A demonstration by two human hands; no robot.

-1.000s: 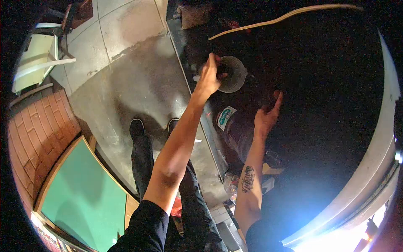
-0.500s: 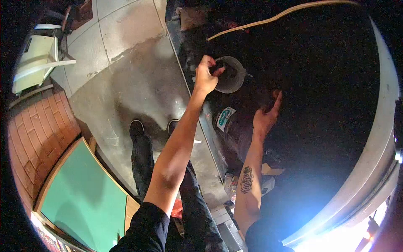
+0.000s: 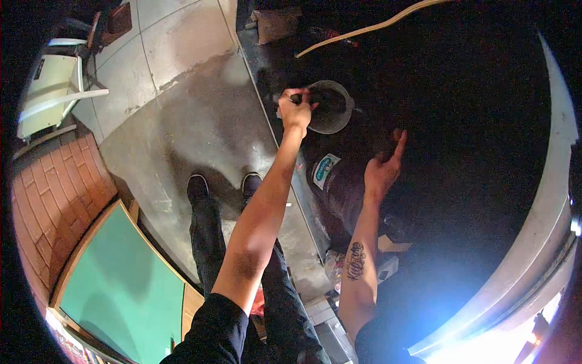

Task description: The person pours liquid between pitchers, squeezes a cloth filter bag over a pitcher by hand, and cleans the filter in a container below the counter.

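My left hand [image 3: 296,112] is at the near left rim of a round greyish bucket [image 3: 350,112], its fingers curled together. Something small and dark may be between them, but I cannot make out what. To the right, my right hand [image 3: 383,173] reaches into deep shadow with its index finger stretched out and the fingers apart. Whatever lies under that hand is too dark to see. Between the bucket and my right forearm lies a dark, rounded container [image 3: 345,197] with a white and teal label [image 3: 326,170].
A pale hose-like strip [image 3: 370,29] runs across the dark area at the top. A green-topped board [image 3: 124,282] stands lower left, beside a brick surface [image 3: 63,194]. A white chair-like piece [image 3: 51,97] is upper left. Bright light glares lower right, below a curved pale edge [image 3: 555,115].
My left hand has drawn back from over the bucket's opening, leftward and slightly toward me, its fingers more curled. My right hand stays nearly in place.
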